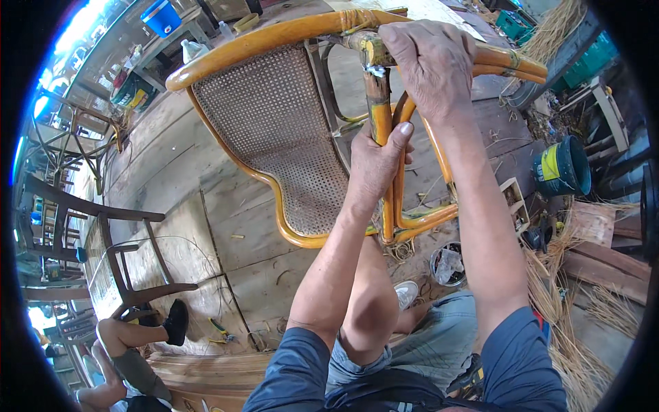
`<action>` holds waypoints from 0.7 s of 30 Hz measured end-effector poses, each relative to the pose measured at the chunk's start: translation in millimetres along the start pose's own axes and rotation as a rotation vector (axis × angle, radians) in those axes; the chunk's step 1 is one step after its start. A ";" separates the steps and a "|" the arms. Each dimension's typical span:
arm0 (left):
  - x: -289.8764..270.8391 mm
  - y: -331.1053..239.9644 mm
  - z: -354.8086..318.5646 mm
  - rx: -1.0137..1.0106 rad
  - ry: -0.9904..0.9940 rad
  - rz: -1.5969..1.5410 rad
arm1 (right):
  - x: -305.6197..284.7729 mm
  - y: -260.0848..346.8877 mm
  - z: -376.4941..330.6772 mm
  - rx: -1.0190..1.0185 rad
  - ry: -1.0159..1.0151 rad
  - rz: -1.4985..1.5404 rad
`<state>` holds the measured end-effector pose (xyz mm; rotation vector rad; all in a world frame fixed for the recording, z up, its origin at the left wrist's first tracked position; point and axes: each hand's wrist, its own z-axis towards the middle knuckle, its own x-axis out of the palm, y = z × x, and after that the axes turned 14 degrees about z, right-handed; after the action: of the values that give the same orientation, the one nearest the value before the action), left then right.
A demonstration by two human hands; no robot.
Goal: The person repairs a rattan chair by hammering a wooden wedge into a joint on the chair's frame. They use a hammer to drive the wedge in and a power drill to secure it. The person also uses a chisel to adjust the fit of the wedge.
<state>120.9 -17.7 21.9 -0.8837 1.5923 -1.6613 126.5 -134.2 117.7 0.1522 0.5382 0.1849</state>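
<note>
A rattan chair frame (226,49) with glossy orange-brown poles leans tilted in front of me. Its woven cane panel (271,113) faces up on the left side. My left hand (376,163) is wrapped around an upright rattan pole (379,113) of this frame, thumb on top. Farther up, my right hand (434,67) closes over the rail beside the joint where that pole meets it; its fingertips are partly hidden behind the rail. Some white material (375,71) shows at the joint. The pole's upper end looks bare and darker.
Pliers (221,332) lie on the wooden floor at lower left. A dark bucket (564,167) stands at right, near loose rattan strands (549,302). A small round container (447,264) sits below the frame. Another person's leg (130,333) and a dark wooden chair (113,257) are at left.
</note>
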 end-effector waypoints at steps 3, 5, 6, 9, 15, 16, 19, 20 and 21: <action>2.1 1.7 -0.9 -0.013 -0.006 0.012 | 5.5 -7.4 -2.8 -0.082 -0.092 -0.029; -0.4 0.0 -0.7 -0.027 -0.011 0.025 | 6.6 -5.1 -1.4 -0.104 -0.087 0.001; -1.5 -1.2 -0.8 -0.045 -0.003 0.032 | 6.3 -4.0 -1.0 -0.115 -0.085 0.016; -1.7 -5.3 -0.3 -0.050 0.007 -0.004 | 7.0 -7.4 -3.2 -0.181 -0.070 0.006; 1.9 2.7 3.7 -0.018 0.021 -0.019 | 5.3 -12.5 -2.6 -0.173 -0.077 0.019; 1.6 1.9 4.0 -0.018 0.012 -0.015 | 5.0 -11.9 -2.2 -0.179 -0.081 0.028; 2.1 3.4 1.2 0.006 -0.006 -0.018 | -0.3 -7.0 -4.6 -0.102 -0.051 0.103; 3.0 4.8 -0.1 0.019 -0.009 -0.025 | -3.7 -5.9 -5.2 -0.064 -0.054 0.139; 3.5 5.6 -1.1 0.030 -0.016 -0.015 | -7.5 -4.7 -5.8 -0.025 -0.056 0.176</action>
<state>118.1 -20.1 16.4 -0.8939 1.5500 -1.6803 117.7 -139.7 115.6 0.1798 0.4666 0.3576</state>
